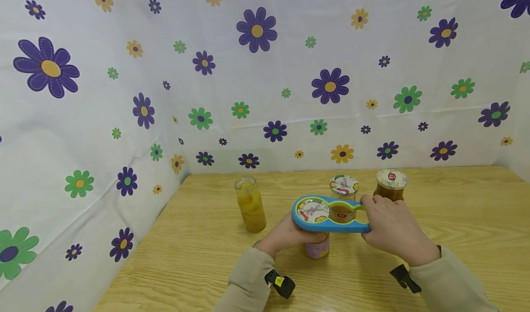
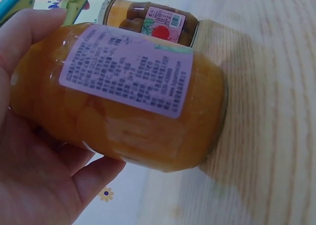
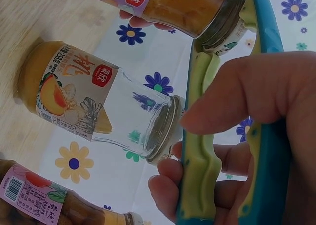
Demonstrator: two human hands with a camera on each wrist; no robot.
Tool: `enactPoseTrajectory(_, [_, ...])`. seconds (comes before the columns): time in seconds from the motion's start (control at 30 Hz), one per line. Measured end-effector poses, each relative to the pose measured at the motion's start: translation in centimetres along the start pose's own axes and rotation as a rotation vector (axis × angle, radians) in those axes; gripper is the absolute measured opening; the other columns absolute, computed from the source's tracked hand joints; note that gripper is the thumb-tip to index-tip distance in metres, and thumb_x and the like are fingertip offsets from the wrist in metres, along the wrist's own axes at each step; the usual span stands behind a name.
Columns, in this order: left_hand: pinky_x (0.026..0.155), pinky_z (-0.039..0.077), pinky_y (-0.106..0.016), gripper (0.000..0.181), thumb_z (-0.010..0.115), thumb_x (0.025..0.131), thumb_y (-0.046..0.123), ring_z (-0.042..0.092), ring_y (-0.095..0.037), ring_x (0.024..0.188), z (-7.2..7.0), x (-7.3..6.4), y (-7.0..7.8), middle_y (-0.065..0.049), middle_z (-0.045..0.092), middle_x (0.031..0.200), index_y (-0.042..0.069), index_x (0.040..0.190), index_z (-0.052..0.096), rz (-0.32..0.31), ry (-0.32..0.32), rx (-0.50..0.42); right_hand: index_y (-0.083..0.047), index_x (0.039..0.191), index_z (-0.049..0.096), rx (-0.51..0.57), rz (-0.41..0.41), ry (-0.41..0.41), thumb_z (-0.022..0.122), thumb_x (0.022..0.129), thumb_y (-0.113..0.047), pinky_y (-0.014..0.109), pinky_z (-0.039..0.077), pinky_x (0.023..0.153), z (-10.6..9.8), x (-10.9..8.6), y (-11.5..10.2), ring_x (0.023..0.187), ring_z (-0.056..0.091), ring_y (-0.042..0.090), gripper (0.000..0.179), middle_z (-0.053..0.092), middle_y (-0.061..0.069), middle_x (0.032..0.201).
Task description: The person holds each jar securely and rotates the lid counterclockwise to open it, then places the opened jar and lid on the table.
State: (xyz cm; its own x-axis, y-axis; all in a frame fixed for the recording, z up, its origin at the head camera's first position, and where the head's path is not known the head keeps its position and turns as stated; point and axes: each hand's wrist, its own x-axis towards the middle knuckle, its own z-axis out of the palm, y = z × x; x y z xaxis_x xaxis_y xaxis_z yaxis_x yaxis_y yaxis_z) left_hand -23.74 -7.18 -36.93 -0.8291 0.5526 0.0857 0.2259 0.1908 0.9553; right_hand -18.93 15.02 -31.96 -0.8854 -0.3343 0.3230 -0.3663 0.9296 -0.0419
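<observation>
My left hand grips a glass jar of orange fruit with a purple label, its base at the wooden table. Around that jar's patterned lid sits the wide end of a blue and lime-green jar opener. My right hand holds the opener's two handles at the other end, fingers curled round them. In the right wrist view the opener's wavy inner edge lies beside the thumb, and the lid's side is partly hidden by it.
Just behind the opener stands a lidded jar with a peach label. A lidded jar of dark fruit is at the back right. To the left, a lidless jar of yellow fruit stands on the table. A flowered cloth hangs behind.
</observation>
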Motion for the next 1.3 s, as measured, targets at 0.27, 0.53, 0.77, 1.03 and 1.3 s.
enactPoseTrajectory(0.27, [0.091,0.036,-0.028,0.061,0.071,0.072,0.0,0.048,-0.012,0.105,0.1,-0.9,1.8,-0.001,0.053,0.114,0.008,0.125,0.043,0.001,0.005,0.003,-0.003,0.089,0.053,-0.017,0.005,0.007,0.074,0.058,-0.017,0.031,0.034,0.049,-0.1,-0.1,-0.2,0.06,0.04,0.015,0.04,0.043,0.001,0.066])
enactPoseTrajectory(0.53, [0.091,0.036,-0.028,0.062,0.072,0.071,0.002,0.048,-0.011,0.105,0.2,-0.2,-0.2,0.001,0.053,0.114,0.013,0.125,0.044,0.009,0.01,-0.002,-0.003,0.089,0.053,-0.027,0.002,0.014,0.073,0.057,-0.016,0.032,0.033,0.05,-0.1,-0.3,-0.3,0.059,0.04,0.016,0.04,0.043,0.001,0.066])
enactPoseTrajectory(0.77, [0.092,0.035,-0.029,0.062,0.07,0.072,0.0,0.047,-0.014,0.106,0.3,-0.7,1.1,-0.002,0.052,0.115,0.008,0.126,0.042,0.022,0.006,-0.009,-0.002,0.087,0.053,-0.033,-0.012,0.035,0.072,0.057,-0.015,0.031,0.034,0.049,-0.1,-0.2,-0.2,0.059,0.041,0.017,0.039,0.043,0.002,0.066])
enactPoseTrajectory(1.03, [0.09,0.038,-0.031,0.062,0.072,0.07,0.003,0.049,-0.015,0.104,0.6,-0.3,0.3,-0.002,0.054,0.114,0.008,0.125,0.044,0.037,0.081,-0.005,-0.003,0.082,0.052,-0.054,0.004,0.05,0.069,0.056,-0.013,0.028,0.033,0.046,-0.1,0.2,-0.2,0.056,0.04,0.016,0.033,0.042,0.001,0.062])
enactPoseTrajectory(1.3, [0.09,0.039,-0.035,0.059,0.073,0.064,0.0,0.052,-0.016,0.099,2.7,-0.3,-0.4,-0.001,0.057,0.107,0.008,0.118,0.05,-0.008,0.359,-0.132,-0.003,0.074,0.048,-0.041,0.04,0.077,0.065,0.057,-0.01,0.025,0.03,0.039,0.3,0.1,-0.8,0.046,0.035,0.014,0.025,0.038,0.001,0.056])
